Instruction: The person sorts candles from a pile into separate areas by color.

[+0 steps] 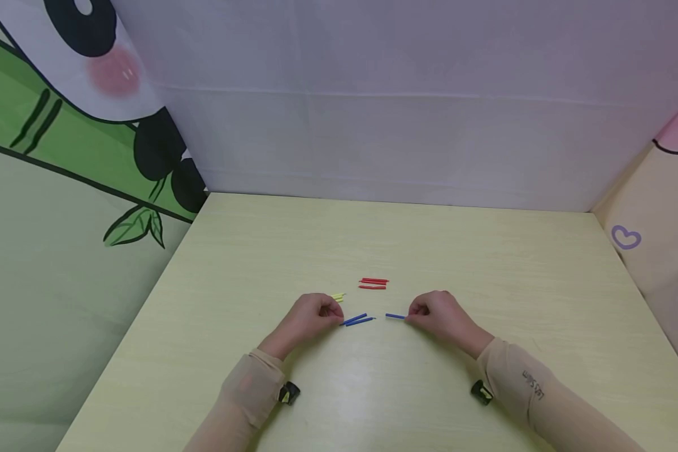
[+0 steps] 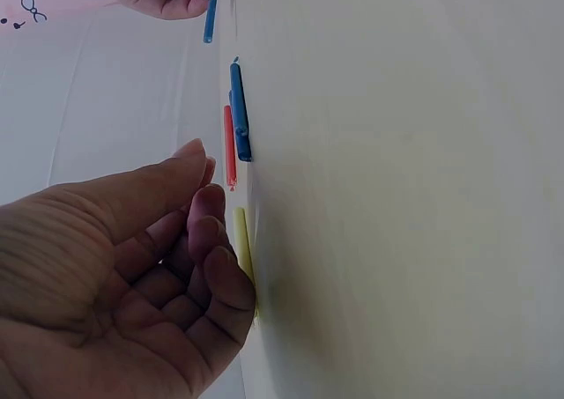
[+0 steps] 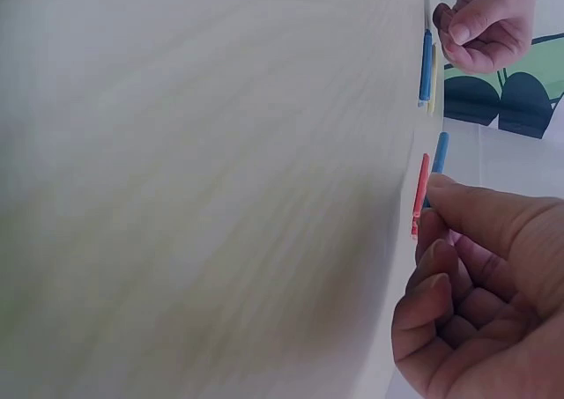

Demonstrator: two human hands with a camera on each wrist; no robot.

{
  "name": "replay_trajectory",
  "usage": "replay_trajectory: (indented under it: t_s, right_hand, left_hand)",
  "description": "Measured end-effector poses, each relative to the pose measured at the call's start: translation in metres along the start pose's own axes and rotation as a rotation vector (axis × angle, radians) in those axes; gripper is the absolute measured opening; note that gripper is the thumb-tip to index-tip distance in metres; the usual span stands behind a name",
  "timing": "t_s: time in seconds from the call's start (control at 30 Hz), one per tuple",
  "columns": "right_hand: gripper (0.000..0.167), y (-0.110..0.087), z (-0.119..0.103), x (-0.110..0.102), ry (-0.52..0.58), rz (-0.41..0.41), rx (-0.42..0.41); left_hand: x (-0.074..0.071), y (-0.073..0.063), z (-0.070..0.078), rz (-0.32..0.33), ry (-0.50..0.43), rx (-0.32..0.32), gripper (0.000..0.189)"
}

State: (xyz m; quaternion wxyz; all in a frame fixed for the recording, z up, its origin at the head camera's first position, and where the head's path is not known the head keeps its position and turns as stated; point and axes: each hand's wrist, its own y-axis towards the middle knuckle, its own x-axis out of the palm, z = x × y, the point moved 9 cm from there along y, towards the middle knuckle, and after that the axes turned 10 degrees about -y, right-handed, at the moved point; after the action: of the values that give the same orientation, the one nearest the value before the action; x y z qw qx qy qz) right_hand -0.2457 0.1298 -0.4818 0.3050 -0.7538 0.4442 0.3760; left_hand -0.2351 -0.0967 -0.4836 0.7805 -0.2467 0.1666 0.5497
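Between its thumb and forefinger, my right hand (image 1: 441,317) pinches a thin blue candle (image 1: 395,316), whose free end points left. Two more blue candles (image 1: 359,320) lie at a slight angle to each other on the table, left of the held one. My left hand (image 1: 313,317) is at their left end, its fingers loosely curled and nothing visible in its grasp; whether a fingertip touches them I cannot tell. Yellow candles (image 1: 338,297) lie just behind the left hand, partly hidden by it. Farther back, three red candles (image 1: 373,284) lie side by side.
The pale wooden table (image 1: 429,389) extends around the hands. A light cloth backdrop (image 1: 373,138) rises at its far edge, and printed cloth (image 1: 79,113) hangs at the left. Each wrist wears a small black camera (image 1: 289,393).
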Motion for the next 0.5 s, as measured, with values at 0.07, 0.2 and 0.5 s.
replay_trajectory:
  t_s: [0.07,0.2,0.5]
  right_hand:
    - [0.009,0.0002,0.0011,-0.0013,-0.006,0.003,-0.002]
    - [0.009,0.0007,0.0041,-0.0017,-0.013,0.002,-0.003]
    - [0.009,0.0002,0.0101,-0.0051,-0.026,0.01,0.011]
  left_hand:
    - [0.0006,-0.0003,0.0013,0.001,0.005,0.008,0.006]
    - [0.0012,-0.0012,0.0039,0.001,0.018,0.024,0.007]
    - [0.0037,-0.0001,0.005,0.0,0.037,0.043,0.007]
